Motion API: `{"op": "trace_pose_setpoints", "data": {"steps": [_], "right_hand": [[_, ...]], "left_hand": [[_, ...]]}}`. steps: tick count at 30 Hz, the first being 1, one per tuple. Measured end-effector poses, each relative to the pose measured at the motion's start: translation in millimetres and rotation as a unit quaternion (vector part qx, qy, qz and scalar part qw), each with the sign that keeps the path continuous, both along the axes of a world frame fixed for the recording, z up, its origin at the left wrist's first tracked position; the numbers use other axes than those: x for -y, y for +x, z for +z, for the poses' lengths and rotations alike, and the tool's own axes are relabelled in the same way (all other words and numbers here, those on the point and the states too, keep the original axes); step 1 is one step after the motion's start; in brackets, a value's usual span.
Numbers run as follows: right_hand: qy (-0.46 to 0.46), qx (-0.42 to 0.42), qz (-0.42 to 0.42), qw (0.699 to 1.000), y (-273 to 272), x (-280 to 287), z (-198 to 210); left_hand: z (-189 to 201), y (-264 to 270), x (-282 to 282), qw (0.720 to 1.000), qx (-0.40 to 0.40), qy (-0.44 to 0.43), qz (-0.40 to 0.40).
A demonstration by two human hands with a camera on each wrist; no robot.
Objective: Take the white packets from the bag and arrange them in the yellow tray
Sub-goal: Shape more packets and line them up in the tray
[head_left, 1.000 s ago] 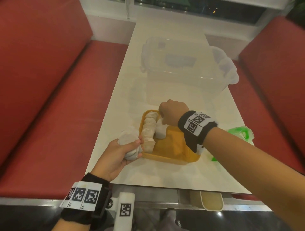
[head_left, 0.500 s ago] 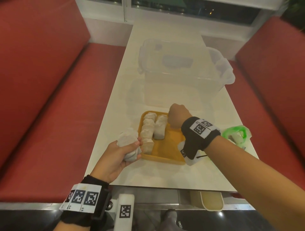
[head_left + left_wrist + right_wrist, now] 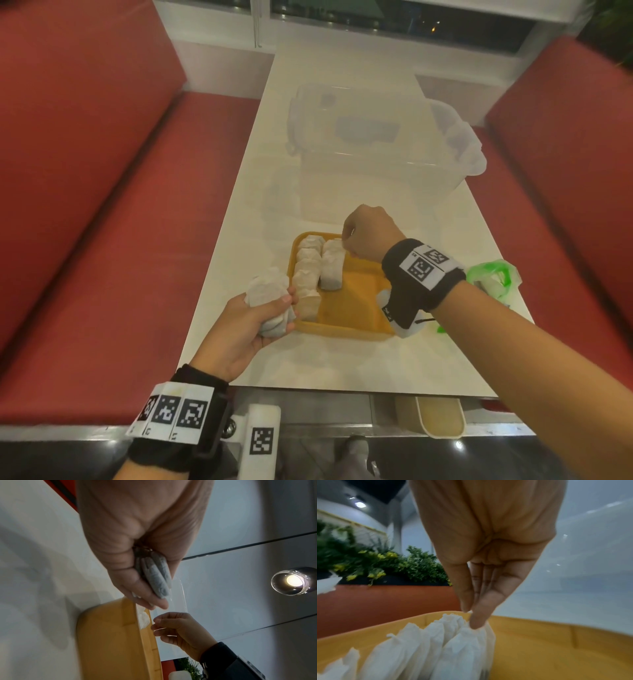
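Note:
A yellow tray [image 3: 356, 308] lies on the white table near its front edge. White packets [image 3: 308, 270] fill a row along its left side, and a second row [image 3: 331, 265] starts beside it. At the tray's far edge my right hand [image 3: 349, 246] has its fingers bunched; in the right wrist view its thumb and fingertips [image 3: 471, 615] pinch the top of the farthest packet [image 3: 462, 639] in that second row. My left hand [image 3: 274, 308] grips a bundle of white packets [image 3: 269, 291] just left of the tray, also seen as the packet bundle [image 3: 156, 577]. A green bag [image 3: 493, 277] lies at the right.
A large clear plastic box [image 3: 376, 150] with a lid stands on the table beyond the tray. Red bench seats [image 3: 102, 222] flank the table on both sides. The tray's right half [image 3: 359, 294] holds no packets.
My right hand has moved from over the left row to the far end of the second row, where a packet now lies. The left hand keeps its bundle in place.

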State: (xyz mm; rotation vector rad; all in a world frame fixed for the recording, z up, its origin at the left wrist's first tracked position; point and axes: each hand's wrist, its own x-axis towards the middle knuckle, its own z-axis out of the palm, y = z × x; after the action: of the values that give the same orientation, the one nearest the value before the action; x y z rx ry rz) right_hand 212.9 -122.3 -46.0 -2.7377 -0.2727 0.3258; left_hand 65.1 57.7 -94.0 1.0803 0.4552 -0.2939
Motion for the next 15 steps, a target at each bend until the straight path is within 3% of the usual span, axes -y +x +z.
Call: {"op": "trace_pose_setpoints", "data": {"steps": [9, 15], "right_hand": [[-0.170, -0.050, 0.140, 0.974, 5, -26, -5], [-0.202, -0.022, 0.136, 0.970, 5, -25, -11]], "left_hand": [[2, 0, 0, 1.000, 0.010, -0.003, -0.006], [4, 0, -2, 1.000, 0.008, -0.021, 0.002]]}}
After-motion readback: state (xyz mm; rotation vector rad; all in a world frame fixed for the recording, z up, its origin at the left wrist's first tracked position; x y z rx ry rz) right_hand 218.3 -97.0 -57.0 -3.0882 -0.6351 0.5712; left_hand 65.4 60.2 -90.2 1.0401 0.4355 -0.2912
